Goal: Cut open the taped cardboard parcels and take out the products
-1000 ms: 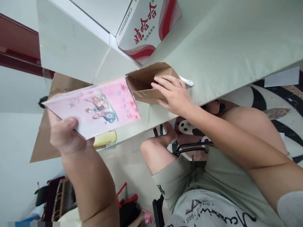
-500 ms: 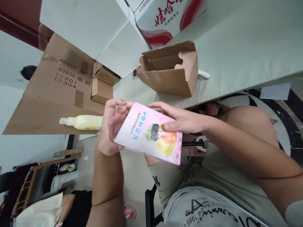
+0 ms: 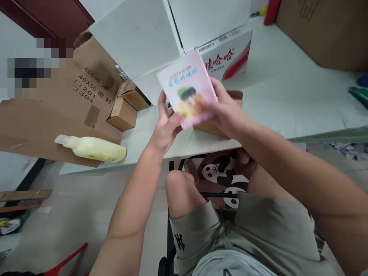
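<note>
Both hands hold a pink and white printed box [image 3: 184, 82] up above the table's front edge. Blue lettering and a fruit picture show on its face, slightly blurred. My left hand [image 3: 166, 126] grips its lower left side, the thumb on the front. My right hand [image 3: 224, 107] clasps the right side, thumb lying over the picture. Behind the right hand stands a brown cardboard box [image 3: 211, 128], mostly hidden by the hand and the pink box.
A pale yellow pump bottle [image 3: 97, 148] stands at the table's left end. Small brown boxes [image 3: 123, 114] sit by a large cardboard sheet [image 3: 97, 96]. A red and white carton [image 3: 238, 57] is at the back, a large brown carton [image 3: 324, 34] at the back right.
The pink box has gone up and away from my lap, turning more upright, with both hands still on it. My left hand now has its thumb on the front. The view has shifted.
</note>
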The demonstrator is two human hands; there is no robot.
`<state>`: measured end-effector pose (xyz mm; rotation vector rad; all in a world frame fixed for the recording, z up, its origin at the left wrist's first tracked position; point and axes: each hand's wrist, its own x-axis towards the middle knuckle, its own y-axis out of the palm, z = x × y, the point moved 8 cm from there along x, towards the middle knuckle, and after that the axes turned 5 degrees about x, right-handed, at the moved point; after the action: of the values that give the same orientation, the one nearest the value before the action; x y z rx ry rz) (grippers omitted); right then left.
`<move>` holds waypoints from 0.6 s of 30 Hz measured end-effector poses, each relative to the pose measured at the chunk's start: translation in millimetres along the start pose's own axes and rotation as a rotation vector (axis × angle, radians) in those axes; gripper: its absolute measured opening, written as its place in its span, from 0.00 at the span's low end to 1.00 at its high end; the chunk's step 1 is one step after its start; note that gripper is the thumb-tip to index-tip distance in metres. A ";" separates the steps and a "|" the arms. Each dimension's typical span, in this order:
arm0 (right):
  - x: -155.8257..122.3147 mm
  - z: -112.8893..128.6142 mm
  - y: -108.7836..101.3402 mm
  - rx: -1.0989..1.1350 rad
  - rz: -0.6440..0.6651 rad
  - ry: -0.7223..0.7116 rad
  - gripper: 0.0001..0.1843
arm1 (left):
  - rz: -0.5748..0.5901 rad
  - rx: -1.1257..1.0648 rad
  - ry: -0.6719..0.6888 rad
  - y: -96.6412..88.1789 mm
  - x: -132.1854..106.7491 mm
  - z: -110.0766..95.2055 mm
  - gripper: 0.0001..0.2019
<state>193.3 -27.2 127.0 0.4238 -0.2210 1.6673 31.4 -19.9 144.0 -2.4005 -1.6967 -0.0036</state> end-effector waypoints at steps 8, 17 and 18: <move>119.8 -23.1 -35.5 0.186 -0.268 0.430 0.21 | -0.104 -0.050 -0.235 11.4 134.1 9.0 0.29; 10.4 -51.3 -251.2 0.147 -1.014 0.394 0.05 | -0.605 -0.136 -0.196 -58.2 54.4 115.3 0.22; -5.8 -57.9 -269.7 0.088 -1.115 0.453 0.06 | -0.665 -0.180 -0.252 -57.9 53.5 140.8 0.21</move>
<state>450.9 28.6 45.3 0.1535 0.3802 0.6306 -20.5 71.8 21.8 -1.8832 -2.6344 0.0517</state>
